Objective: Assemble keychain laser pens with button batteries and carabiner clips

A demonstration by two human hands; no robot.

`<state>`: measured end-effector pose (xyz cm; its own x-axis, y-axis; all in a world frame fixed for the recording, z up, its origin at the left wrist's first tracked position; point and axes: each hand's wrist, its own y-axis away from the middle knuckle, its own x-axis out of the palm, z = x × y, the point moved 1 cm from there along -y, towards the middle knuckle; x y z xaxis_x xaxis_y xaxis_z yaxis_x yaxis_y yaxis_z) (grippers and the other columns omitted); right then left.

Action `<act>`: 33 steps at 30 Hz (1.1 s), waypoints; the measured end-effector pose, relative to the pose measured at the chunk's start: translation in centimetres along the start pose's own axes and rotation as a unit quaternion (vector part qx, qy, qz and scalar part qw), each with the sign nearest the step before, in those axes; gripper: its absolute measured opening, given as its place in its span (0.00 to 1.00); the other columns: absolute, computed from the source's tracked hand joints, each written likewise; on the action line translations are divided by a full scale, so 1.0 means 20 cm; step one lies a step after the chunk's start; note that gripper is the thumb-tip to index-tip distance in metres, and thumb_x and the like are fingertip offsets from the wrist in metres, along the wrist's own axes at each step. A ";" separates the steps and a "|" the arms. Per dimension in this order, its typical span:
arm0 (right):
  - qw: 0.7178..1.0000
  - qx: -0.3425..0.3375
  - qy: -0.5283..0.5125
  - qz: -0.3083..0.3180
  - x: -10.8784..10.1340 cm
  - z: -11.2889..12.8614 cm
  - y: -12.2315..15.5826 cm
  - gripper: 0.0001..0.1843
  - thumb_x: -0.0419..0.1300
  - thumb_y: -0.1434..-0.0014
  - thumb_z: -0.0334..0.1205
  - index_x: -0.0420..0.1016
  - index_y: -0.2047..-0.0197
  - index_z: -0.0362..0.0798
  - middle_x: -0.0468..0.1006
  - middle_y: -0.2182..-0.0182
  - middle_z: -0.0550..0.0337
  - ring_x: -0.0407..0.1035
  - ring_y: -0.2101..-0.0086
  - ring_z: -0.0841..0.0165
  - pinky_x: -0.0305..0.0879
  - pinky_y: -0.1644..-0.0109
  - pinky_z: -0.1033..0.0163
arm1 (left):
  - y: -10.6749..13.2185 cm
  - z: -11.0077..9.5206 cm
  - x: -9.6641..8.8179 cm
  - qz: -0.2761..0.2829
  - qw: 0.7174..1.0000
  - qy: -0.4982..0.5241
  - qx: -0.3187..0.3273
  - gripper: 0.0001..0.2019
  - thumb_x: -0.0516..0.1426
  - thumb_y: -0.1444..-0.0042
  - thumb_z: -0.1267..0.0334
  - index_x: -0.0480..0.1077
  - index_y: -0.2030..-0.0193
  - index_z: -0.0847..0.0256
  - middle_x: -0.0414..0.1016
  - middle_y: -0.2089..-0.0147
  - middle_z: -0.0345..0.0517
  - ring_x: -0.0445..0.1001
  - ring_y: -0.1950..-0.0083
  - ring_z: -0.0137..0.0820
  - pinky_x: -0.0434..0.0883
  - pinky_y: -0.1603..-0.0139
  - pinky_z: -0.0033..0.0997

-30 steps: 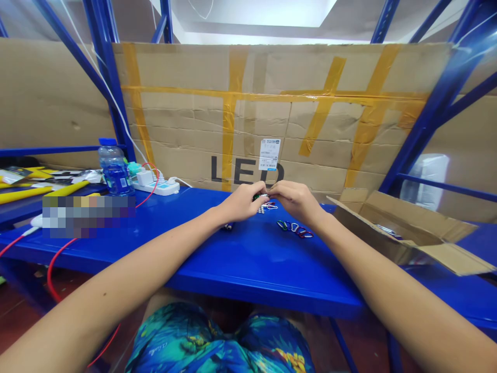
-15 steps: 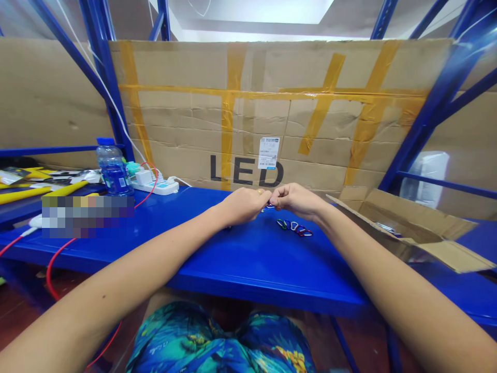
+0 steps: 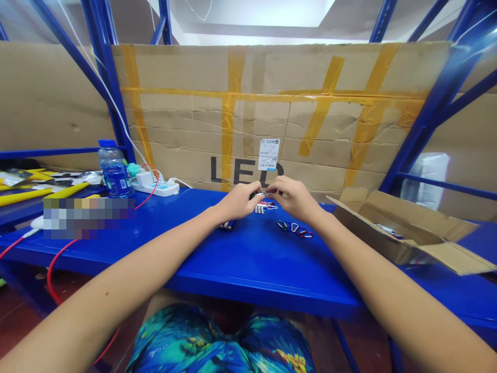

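Observation:
My left hand (image 3: 239, 201) is closed, pinching a small dark cylinder with a silver end (image 3: 257, 195) above the far part of the blue table. My right hand (image 3: 289, 194) meets it from the right, with thumb and fingers bent together at the silver end; what they grip is too small to make out. Just below the hands lie several small silver round pieces (image 3: 260, 209) and some red and silver pieces (image 3: 271, 205). Several coloured carabiners (image 3: 295, 228) lie in a row nearer my right wrist. Dark cylinders (image 3: 227, 226) are partly hidden beneath my left wrist.
An open cardboard box (image 3: 388, 238) with metallic items inside stands at the right. On the left are a blue-capped bottle (image 3: 114, 171), a white power strip (image 3: 159, 187) and red cables. A large cardboard panel (image 3: 186, 124) closes off the back of the blue table (image 3: 248, 264).
My hands have drawn slightly apart, and the small cylinder now shows between them. The silver and red pieces below and the dark cylinders by my left wrist have come into clearer sight.

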<state>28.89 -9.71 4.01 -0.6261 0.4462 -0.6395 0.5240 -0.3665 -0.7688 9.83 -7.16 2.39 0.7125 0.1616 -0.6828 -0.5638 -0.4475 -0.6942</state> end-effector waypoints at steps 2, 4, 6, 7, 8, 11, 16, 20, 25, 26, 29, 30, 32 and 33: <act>0.999 -0.037 0.019 -0.001 0.01 -0.01 0.01 0.09 0.55 0.37 0.32 0.76 0.66 0.49 0.76 0.69 0.55 0.69 0.66 0.64 0.66 0.61 0.59 | 0.00 0.00 0.00 0.001 1.000 0.019 -0.005 0.04 0.54 0.39 0.64 0.67 0.65 0.61 0.74 0.68 0.41 0.70 0.67 0.30 0.62 0.66 0.30; 0.998 -0.059 0.031 -0.007 0.02 -0.02 0.02 0.11 0.54 0.35 0.33 0.75 0.66 0.49 0.76 0.69 0.55 0.69 0.65 0.64 0.67 0.60 0.58 | 0.00 0.00 0.01 0.007 1.000 0.028 -0.010 0.04 0.54 0.39 0.64 0.68 0.65 0.61 0.74 0.69 0.40 0.70 0.67 0.29 0.62 0.66 0.30; 0.997 -0.068 0.037 -0.017 0.03 -0.02 0.02 0.12 0.52 0.34 0.33 0.75 0.66 0.49 0.77 0.68 0.55 0.69 0.65 0.64 0.67 0.60 0.58 | 0.00 -0.01 0.00 0.010 0.999 0.031 -0.014 0.05 0.54 0.39 0.64 0.68 0.65 0.61 0.73 0.69 0.40 0.70 0.67 0.29 0.62 0.66 0.30; 0.997 -0.069 0.036 -0.021 0.03 -0.02 0.02 0.12 0.52 0.34 0.34 0.75 0.65 0.49 0.77 0.68 0.55 0.69 0.65 0.64 0.68 0.60 0.59 | 0.00 -0.01 0.00 0.010 0.999 0.032 -0.015 0.05 0.55 0.39 0.64 0.68 0.65 0.61 0.73 0.69 0.40 0.70 0.67 0.29 0.62 0.66 0.30; 0.997 -0.067 0.034 -0.026 0.03 -0.01 0.02 0.12 0.52 0.33 0.34 0.75 0.65 0.49 0.77 0.68 0.55 0.70 0.65 0.64 0.68 0.60 0.59 | 0.00 -0.01 0.00 0.010 0.999 0.033 -0.014 0.05 0.55 0.39 0.64 0.68 0.65 0.61 0.73 0.69 0.40 0.70 0.67 0.29 0.62 0.66 0.30; 0.997 -0.061 0.021 -0.034 0.02 -0.01 0.03 0.11 0.53 0.34 0.35 0.76 0.65 0.49 0.77 0.69 0.56 0.70 0.66 0.65 0.68 0.61 0.60 | 0.00 -0.02 0.00 0.009 1.000 0.029 -0.003 0.05 0.54 0.39 0.64 0.68 0.64 0.61 0.74 0.68 0.41 0.70 0.67 0.30 0.63 0.65 0.30; 0.999 -0.036 -0.023 -0.028 0.02 0.00 0.03 0.11 0.54 0.36 0.33 0.76 0.67 0.49 0.77 0.70 0.57 0.70 0.66 0.66 0.66 0.61 0.60 | 0.01 -0.02 0.01 0.017 1.000 -0.008 0.023 0.04 0.53 0.38 0.65 0.67 0.63 0.61 0.75 0.67 0.44 0.72 0.66 0.32 0.63 0.65 0.31; 0.994 0.062 -0.093 -0.014 0.03 -0.01 0.02 0.08 0.57 0.42 0.32 0.75 0.71 0.48 0.76 0.73 0.59 0.69 0.70 0.68 0.64 0.63 0.61 | 0.02 -0.02 0.01 0.034 0.997 -0.055 0.043 0.04 0.52 0.36 0.64 0.66 0.60 0.61 0.75 0.65 0.47 0.74 0.64 0.34 0.65 0.65 0.32; 0.939 0.246 -0.233 0.061 0.04 -0.04 0.03 0.08 0.63 0.48 0.41 0.75 0.74 0.45 0.72 0.80 0.62 0.64 0.76 0.70 0.60 0.70 0.63 | 0.02 -0.03 0.02 0.060 0.987 -0.125 0.081 0.05 0.49 0.35 0.65 0.64 0.59 0.62 0.75 0.63 0.50 0.75 0.63 0.36 0.66 0.64 0.33; 0.922 0.271 -0.264 0.079 0.05 -0.04 0.03 0.10 0.64 0.50 0.43 0.75 0.74 0.45 0.71 0.81 0.62 0.63 0.77 0.71 0.59 0.71 0.63 | 0.02 -0.03 0.02 0.065 0.985 -0.133 0.088 0.05 0.49 0.35 0.65 0.64 0.59 0.62 0.75 0.63 0.50 0.75 0.63 0.36 0.67 0.64 0.33; 0.879 0.326 -0.332 0.106 0.04 -0.04 0.03 0.14 0.68 0.54 0.46 0.74 0.76 0.44 0.71 0.81 0.61 0.62 0.79 0.73 0.59 0.73 0.64 | 0.02 -0.04 0.02 0.077 0.982 -0.146 0.093 0.05 0.48 0.35 0.65 0.64 0.59 0.62 0.75 0.63 0.51 0.75 0.62 0.37 0.67 0.64 0.33; 0.869 0.340 -0.344 0.109 0.04 -0.04 0.02 0.15 0.69 0.55 0.47 0.73 0.77 0.44 0.72 0.80 0.60 0.62 0.79 0.73 0.59 0.74 0.64 | 0.02 -0.04 0.02 0.080 0.982 -0.144 0.092 0.05 0.48 0.35 0.65 0.64 0.60 0.62 0.75 0.64 0.50 0.75 0.63 0.37 0.67 0.64 0.33; 0.864 0.350 -0.345 0.112 0.03 -0.03 0.02 0.15 0.69 0.55 0.47 0.74 0.77 0.44 0.73 0.80 0.60 0.63 0.79 0.73 0.60 0.74 0.64 | 0.02 -0.04 0.02 0.077 0.985 -0.128 0.090 0.05 0.49 0.35 0.65 0.64 0.61 0.61 0.74 0.64 0.49 0.74 0.63 0.36 0.66 0.64 0.33; 0.872 0.343 -0.330 0.112 0.03 -0.03 0.02 0.14 0.68 0.53 0.47 0.74 0.76 0.44 0.73 0.80 0.60 0.63 0.79 0.72 0.61 0.74 0.63 | 0.02 -0.04 0.02 0.072 0.987 -0.115 0.084 0.05 0.49 0.35 0.65 0.64 0.61 0.61 0.74 0.65 0.48 0.74 0.64 0.35 0.65 0.65 0.33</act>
<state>29.01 -9.12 3.33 -0.8671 -0.1831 -0.4633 0.3486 -0.8874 -0.3016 10.24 -8.04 2.00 0.5179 0.3103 -0.7972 -0.7270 -0.3316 -0.6013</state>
